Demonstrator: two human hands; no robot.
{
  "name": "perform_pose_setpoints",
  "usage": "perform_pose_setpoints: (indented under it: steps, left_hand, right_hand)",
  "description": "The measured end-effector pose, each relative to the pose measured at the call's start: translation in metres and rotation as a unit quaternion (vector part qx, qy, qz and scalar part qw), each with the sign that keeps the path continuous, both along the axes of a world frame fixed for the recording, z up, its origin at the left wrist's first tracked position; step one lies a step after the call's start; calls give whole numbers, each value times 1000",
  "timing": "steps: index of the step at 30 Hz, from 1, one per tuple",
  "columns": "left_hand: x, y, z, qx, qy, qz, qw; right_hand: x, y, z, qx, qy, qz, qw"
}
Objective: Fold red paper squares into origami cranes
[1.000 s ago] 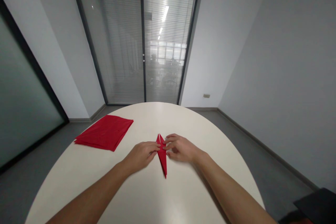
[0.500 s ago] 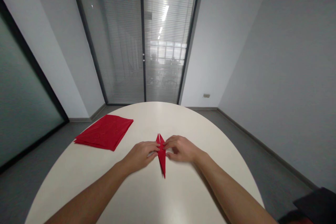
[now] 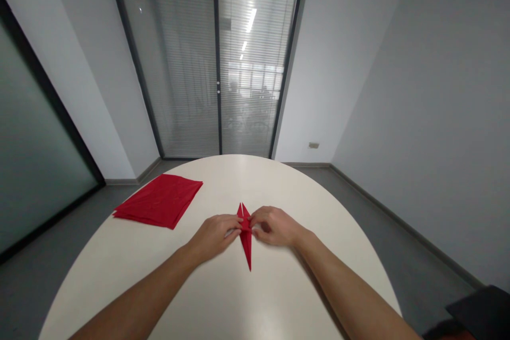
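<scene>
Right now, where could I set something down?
Bare tabletop lies between your forearms, nearer you than the folded red piece, and right of your right hand. Crowded: mid-table, where it and your left hand touch that piece, and far left, under the red stack.

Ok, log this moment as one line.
left hand: touching folded paper; right hand: touching folded paper; red sheets: table's left side

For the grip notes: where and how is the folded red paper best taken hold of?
Likely by the side edges of the folded red paper's broader middle, from left and right at once, where the left hand and right hand have their fingers. Its far end splits into two points and its near end tapers to a thin tip; both look easier to bend.
</scene>
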State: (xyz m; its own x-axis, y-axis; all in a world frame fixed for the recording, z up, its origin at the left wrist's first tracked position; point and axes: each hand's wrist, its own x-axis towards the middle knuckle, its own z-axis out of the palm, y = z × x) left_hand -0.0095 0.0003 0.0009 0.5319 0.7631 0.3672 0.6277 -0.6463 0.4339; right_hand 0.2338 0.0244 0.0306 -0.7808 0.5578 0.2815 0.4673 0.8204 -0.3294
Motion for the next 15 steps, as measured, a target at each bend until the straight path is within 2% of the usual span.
perform_pose_setpoints:
  steps: [10, 15]
  left_hand:
    - [9, -4, 3, -20, -5, 58, 998]
    - [9, -2, -1, -36, -26, 77, 996]
  right_hand:
    - [-6, 0, -7, -11, 25, -41, 999]
    - [-6, 0, -12, -63, 70, -90, 991]
